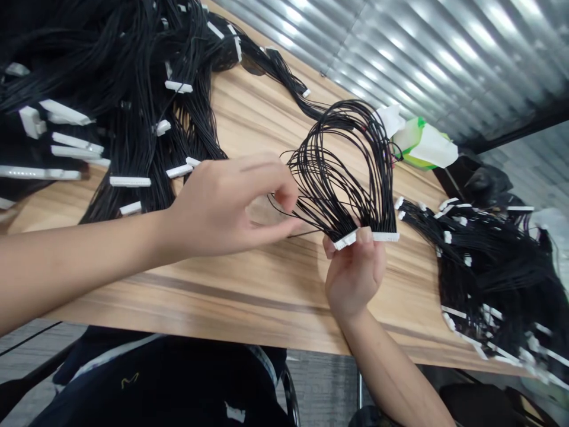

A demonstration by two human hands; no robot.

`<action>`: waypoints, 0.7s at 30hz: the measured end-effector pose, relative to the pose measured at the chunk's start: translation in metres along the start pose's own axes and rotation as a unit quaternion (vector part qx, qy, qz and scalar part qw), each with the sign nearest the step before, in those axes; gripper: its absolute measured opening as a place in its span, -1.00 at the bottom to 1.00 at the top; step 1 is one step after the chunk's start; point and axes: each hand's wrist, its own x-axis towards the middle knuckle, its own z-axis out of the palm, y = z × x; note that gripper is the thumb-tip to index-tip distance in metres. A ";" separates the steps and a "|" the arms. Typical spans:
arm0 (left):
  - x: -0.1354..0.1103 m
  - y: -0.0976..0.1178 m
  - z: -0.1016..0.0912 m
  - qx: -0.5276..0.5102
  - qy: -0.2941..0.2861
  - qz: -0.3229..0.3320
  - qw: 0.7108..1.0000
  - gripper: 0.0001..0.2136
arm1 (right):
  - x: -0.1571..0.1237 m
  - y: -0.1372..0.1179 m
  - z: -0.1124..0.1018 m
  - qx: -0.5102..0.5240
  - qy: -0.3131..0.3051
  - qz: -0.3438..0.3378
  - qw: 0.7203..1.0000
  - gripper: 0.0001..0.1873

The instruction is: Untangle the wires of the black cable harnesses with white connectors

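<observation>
Above table (267,290), right hand (355,276) holds looped black wires (335,204), white connectors (386,236).

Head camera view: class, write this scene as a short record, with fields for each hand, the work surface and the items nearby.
left hand: fingertips at thin black wires
right hand: holds white plastic connectors on those wires
surface: wood-grain table
nearby: black wire harness heap left; another right
far edge: green-and-white wrapped item
</observation>
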 end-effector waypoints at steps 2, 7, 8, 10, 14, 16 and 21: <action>-0.002 0.003 0.002 0.020 -0.018 0.042 0.999 -0.86 | -0.002 0.001 0.000 -0.018 0.003 0.007 1.000 -0.80; -0.005 0.003 0.005 0.112 -0.001 0.154 0.982 -0.92 | -0.008 0.004 0.000 -0.009 -0.054 0.000 0.999 -0.77; -0.005 0.002 0.004 0.115 0.005 0.163 0.980 -0.92 | -0.010 0.005 0.000 -0.007 -0.062 -0.001 0.998 -0.77; -0.005 0.000 0.003 0.117 0.011 0.175 0.978 -0.91 | -0.011 0.006 0.001 -0.017 -0.070 0.000 0.997 -0.76; -0.004 -0.003 0.001 0.151 -0.016 0.207 0.967 -0.80 | -0.014 0.006 0.000 -0.053 -0.079 0.013 0.995 -0.71; -0.004 -0.004 0.000 0.165 -0.031 0.210 0.963 -0.78 | -0.014 0.006 -0.001 -0.056 -0.087 0.019 0.994 -0.69; -0.006 -0.006 -0.001 0.148 -0.017 0.187 0.971 -0.76 | -0.014 0.006 -0.001 -0.057 -0.085 0.025 0.994 -0.69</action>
